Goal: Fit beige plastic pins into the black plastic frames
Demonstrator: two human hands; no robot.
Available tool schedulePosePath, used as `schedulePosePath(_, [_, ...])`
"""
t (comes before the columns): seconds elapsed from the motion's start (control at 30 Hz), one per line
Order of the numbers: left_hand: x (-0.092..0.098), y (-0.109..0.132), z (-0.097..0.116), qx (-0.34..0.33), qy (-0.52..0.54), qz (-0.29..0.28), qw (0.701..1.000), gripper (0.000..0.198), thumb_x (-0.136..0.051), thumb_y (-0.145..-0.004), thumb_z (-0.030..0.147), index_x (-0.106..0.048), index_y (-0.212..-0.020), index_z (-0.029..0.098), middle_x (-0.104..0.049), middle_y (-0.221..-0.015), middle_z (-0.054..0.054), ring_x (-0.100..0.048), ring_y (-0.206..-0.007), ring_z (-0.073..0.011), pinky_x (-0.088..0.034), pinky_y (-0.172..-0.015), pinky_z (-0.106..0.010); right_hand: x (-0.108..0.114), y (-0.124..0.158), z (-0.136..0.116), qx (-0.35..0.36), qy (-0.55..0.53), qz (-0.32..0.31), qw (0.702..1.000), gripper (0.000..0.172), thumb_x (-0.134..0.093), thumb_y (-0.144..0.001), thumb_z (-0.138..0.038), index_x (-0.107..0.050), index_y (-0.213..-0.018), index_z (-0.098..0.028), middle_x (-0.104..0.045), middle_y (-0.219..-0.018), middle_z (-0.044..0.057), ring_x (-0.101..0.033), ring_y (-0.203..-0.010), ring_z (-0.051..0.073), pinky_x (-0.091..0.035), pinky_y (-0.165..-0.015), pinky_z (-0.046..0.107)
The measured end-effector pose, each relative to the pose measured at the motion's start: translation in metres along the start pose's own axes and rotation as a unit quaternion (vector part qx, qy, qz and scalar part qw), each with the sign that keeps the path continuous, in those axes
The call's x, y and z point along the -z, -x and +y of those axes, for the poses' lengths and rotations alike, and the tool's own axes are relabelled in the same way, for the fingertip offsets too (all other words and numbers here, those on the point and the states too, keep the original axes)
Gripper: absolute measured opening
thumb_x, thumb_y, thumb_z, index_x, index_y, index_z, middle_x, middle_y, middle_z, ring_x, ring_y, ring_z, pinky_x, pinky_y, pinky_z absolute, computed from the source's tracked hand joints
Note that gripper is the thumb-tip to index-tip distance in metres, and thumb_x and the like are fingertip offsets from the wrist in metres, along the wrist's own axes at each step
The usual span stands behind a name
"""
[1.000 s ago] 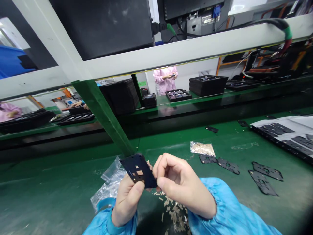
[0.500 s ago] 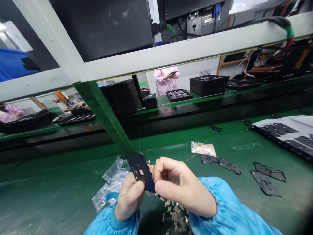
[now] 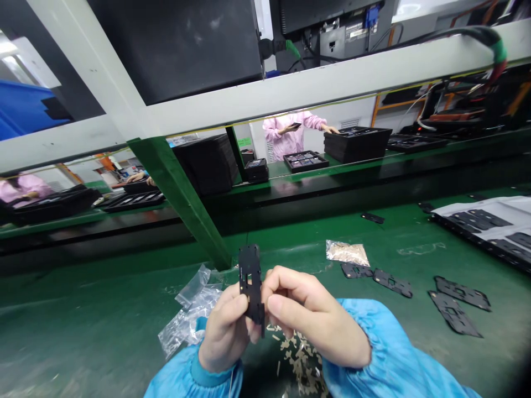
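Observation:
A thin black plate with cutouts stands nearly upright in my left hand, the thumb pressing on its face and the fingers behind it. Close against the plate's right edge is my right hand, its thumb and forefinger pinched together. Whatever those fingertips hold, if anything, is too small or hidden to make out. Below the hands, many small beige pieces lie scattered on the green bench. Crumpled clear plastic bags rest beside my left hand.
A clear bag of beige pieces lies beyond my right hand. Several similar black plates lie to the right, near a lined black tray. A green post rises ahead. Across the bench, a person in pink stands behind black trays.
My left hand has turned the black plate from a slant to nearly upright. My right hand stays close at its edge. The person opposite has stretched a hand to the tray stack.

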State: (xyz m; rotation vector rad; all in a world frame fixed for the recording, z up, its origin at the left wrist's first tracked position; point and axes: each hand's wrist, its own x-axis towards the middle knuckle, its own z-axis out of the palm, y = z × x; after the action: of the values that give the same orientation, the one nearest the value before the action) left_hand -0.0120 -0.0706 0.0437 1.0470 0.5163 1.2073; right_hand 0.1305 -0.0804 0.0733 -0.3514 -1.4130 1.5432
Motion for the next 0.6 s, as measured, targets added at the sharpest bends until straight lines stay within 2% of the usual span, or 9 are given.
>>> schedulePosePath(0.1, [0.0, 0.0, 0.001, 0.001, 0.0, 0.005, 1.0, 0.04, -0.062, -0.072, 0.036, -0.055, -0.039, 0.016, -0.046, -0.033, 0.001, -0.044, -0.043, -0.0102, -0.036, -0.054, -0.024, -0.001, 0.0, 0.0, 0.001, 0.039, 0.004, 0.999, 0.013, -0.051, -0.084, -0.022, -0.045, -0.074, -0.017, -0.051, -0.063, -0.002, -0.051, -0.057, 0.008, -0.039, -0.054, 0.02])
schedulePosePath(0.2, [-0.001, 0.002, 0.002, 0.029, 0.016, 0.009, 0.999, 0.038, -0.061, -0.074, 0.033, -0.054, -0.041, 0.015, -0.044, -0.032, 0.003, -0.04, -0.037, -0.0068, -0.033, -0.048, -0.021, 0.0, 0.0, 0.001, 0.021, 0.129, 0.017, 0.991, 0.015, -0.049, -0.084, -0.023, -0.043, -0.072, -0.018, -0.052, -0.066, 0.0, -0.053, -0.062, 0.012, -0.041, -0.059, 0.025])
schedulePosePath(0.3, [-0.005, 0.002, 0.004, 0.063, 0.052, 0.022, 0.996, 0.037, -0.06, -0.074, 0.033, -0.052, -0.043, 0.014, -0.039, -0.03, 0.005, -0.035, -0.032, -0.005, -0.028, -0.041, -0.019, 0.002, 0.0, 0.002, 0.062, 0.23, 0.029, 0.971, 0.017, -0.045, -0.086, -0.026, -0.043, -0.072, -0.018, -0.051, -0.071, 0.001, -0.05, -0.065, 0.012, -0.041, -0.06, 0.026])
schedulePosePath(0.43, [-0.014, 0.002, 0.008, 0.093, 0.08, 0.037, 0.992, 0.04, -0.063, -0.073, 0.032, -0.048, -0.04, 0.014, -0.037, -0.028, 0.005, -0.031, -0.03, -0.004, -0.024, -0.036, -0.016, 0.006, -0.002, 0.006, 0.104, 0.291, 0.035, 0.95, 0.015, -0.042, -0.088, -0.026, -0.041, -0.074, -0.019, -0.047, -0.071, 0.0, -0.046, -0.062, 0.01, -0.039, -0.058, 0.024])
schedulePosePath(0.5, [-0.017, 0.002, 0.01, 0.104, 0.097, 0.05, 0.989, 0.039, -0.065, -0.071, 0.032, -0.048, -0.04, 0.014, -0.038, -0.029, 0.005, -0.031, -0.03, -0.0035, -0.025, -0.036, -0.015, 0.009, -0.004, 0.009, 0.121, 0.316, 0.034, 0.94, 0.014, -0.041, -0.088, -0.025, -0.04, -0.076, -0.019, -0.046, -0.071, -0.001, -0.045, -0.06, 0.01, -0.038, -0.057, 0.022])
schedulePosePath(0.6, [-0.02, 0.005, 0.012, 0.111, 0.111, 0.075, 0.985, 0.04, -0.066, -0.07, 0.031, -0.048, -0.039, 0.014, -0.041, -0.029, 0.004, -0.034, -0.032, -0.0033, -0.033, -0.04, -0.015, 0.013, -0.008, 0.013, 0.166, 0.368, 0.034, 0.914, 0.015, -0.041, -0.09, -0.028, -0.041, -0.077, -0.019, -0.045, -0.07, -0.001, -0.044, -0.058, 0.01, -0.037, -0.053, 0.021])
